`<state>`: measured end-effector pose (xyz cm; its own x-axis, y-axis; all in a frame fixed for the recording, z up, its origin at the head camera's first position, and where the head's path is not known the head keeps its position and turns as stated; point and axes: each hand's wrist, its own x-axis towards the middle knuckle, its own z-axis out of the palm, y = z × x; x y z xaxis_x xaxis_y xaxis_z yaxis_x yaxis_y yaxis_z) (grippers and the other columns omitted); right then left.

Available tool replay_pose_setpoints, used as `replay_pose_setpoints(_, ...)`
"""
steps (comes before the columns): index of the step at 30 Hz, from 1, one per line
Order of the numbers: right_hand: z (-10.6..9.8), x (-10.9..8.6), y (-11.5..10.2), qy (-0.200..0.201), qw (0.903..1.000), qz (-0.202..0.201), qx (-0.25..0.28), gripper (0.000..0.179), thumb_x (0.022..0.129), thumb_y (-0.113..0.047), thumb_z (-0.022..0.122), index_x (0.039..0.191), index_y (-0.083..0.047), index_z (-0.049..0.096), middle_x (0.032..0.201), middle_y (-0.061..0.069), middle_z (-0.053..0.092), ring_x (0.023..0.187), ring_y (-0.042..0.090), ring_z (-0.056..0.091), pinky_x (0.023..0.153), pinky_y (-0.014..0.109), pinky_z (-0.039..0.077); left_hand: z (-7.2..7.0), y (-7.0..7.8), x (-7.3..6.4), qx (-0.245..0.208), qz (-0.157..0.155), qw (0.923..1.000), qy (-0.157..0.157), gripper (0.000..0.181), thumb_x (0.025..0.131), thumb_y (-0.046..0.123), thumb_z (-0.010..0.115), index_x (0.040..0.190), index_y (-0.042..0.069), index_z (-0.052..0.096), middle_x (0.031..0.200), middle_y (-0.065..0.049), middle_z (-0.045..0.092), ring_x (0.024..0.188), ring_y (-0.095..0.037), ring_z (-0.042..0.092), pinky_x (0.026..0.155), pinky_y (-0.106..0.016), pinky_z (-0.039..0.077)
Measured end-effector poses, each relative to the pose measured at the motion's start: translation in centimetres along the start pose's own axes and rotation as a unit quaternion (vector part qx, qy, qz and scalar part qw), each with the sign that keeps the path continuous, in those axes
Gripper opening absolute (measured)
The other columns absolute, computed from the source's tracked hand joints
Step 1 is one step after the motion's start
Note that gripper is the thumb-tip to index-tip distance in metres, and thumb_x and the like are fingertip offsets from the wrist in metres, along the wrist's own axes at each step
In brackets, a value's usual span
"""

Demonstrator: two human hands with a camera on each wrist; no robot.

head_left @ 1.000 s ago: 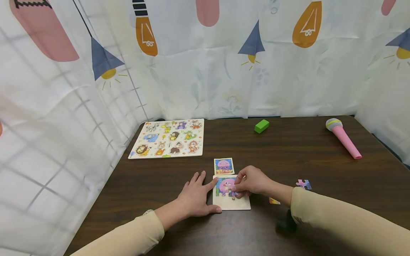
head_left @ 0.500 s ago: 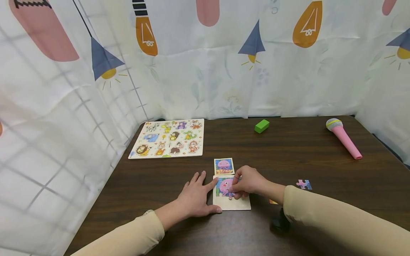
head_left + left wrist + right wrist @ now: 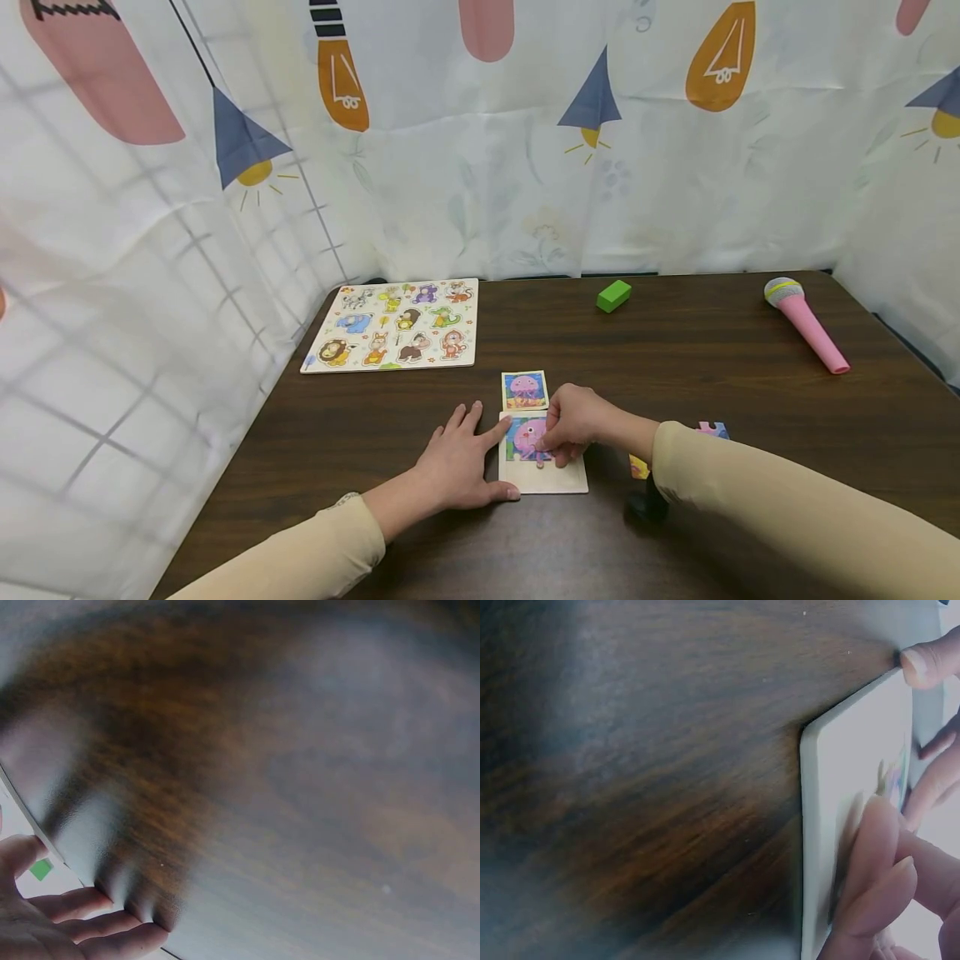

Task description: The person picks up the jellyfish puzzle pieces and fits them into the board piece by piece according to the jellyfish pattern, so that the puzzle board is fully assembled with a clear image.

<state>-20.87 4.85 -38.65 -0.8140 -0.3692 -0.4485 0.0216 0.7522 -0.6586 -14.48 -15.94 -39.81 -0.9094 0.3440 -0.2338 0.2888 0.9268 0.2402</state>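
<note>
A jigsaw board [image 3: 562, 479] with a pale frame lies on the table in the head view, its upper part filled with pink jellyfish pieces [image 3: 529, 435]. My left hand [image 3: 462, 461] rests flat along its left side, fingers spread, index fingertip and thumb touching the edge. With curled fingers, my right hand [image 3: 581, 423] pinches a puzzle piece [image 3: 542, 457] down at the board's right part; the fingers hide much of it. In the right wrist view, the right fingers [image 3: 877, 840] touch the board's face. A small jellyfish picture card [image 3: 525, 390] lies just beyond the board.
Loose puzzle pieces lie to the right, a yellow one [image 3: 639, 467] and a pink-blue one [image 3: 716, 429], partly behind the right sleeve. An animal puzzle board [image 3: 390, 325] lies back left. A green block [image 3: 613, 296] and a pink toy microphone [image 3: 810, 329] are at the back.
The puzzle piece has shifted slightly left and settled against the jellyfish picture. My right hand stays over the board, its forearm shifting a little left. My left hand has not moved.
</note>
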Motion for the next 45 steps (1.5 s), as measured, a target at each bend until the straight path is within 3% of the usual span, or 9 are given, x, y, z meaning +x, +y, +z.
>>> replay_pose_setpoints(11,0.06,0.07,-0.06,-0.002,0.9999,-0.008,-0.014,0.030,0.092,-0.021,0.078,0.070,-0.006,0.064,0.057,0.005,0.068,0.047,0.009,0.066,0.046,0.018,0.047,0.07,-0.02,-0.03,-0.001,0.000,1.0000,0.000,0.093,0.080,0.068,0.075,0.157,0.025,0.044,0.164,-0.025,0.031,0.151,-0.048,0.029,0.111,-0.068,0.037)
replay_pose_setpoints(22,0.61,0.18,-0.21,0.029,0.9972,-0.027,-0.063,0.032,0.090,-0.021,0.080,0.067,-0.007,0.063,0.052,0.003,0.064,0.045,0.010,0.062,0.046,0.021,0.049,0.08,-0.02,-0.03,-0.001,0.001,1.0000,0.001,0.093,0.080,0.068,0.074,0.157,0.025,0.044,0.164,-0.025,0.031,0.152,-0.048,0.029,0.111,-0.068,0.037)
replay_pose_setpoints(28,0.40,-0.14,-0.03,0.018,0.9976,-0.037,-0.056,0.026,0.087,-0.017,0.083,0.072,-0.008,0.064,0.056,0.004,0.065,0.047,0.011,0.062,0.048,0.021,0.049,0.08,0.03,-0.08,-0.002,0.001,1.0000,0.000,0.093,0.080,0.068,0.074,0.157,0.024,0.044,0.164,-0.026,0.031,0.151,-0.049,0.029,0.111,-0.068,0.038)
replay_pose_setpoints(35,0.62,-0.35,-0.33,0.028,0.9937,-0.056,-0.093,0.029,0.085,-0.017,0.084,0.068,-0.009,0.062,0.056,0.003,0.064,0.047,0.011,0.060,0.046,0.019,0.044,-0.13,0.06,-0.07,-0.001,0.003,1.0000,0.003,0.094,0.080,0.068,0.075,0.156,0.024,0.045,0.163,-0.027,0.032,0.151,-0.049,0.029,0.110,-0.069,0.038)
replay_pose_setpoints(45,0.49,-0.24,-0.40,0.014,0.9946,-0.048,-0.091,0.026,0.088,-0.016,0.082,0.070,-0.009,0.064,0.057,0.004,0.064,0.048,0.011,0.061,0.048,0.020,0.047,-0.14,0.16,-0.22,-0.003,0.002,1.0000,0.001,0.093,0.080,0.067,0.075,0.156,0.024,0.045,0.163,-0.026,0.032,0.151,-0.049,0.029,0.111,-0.069,0.037)
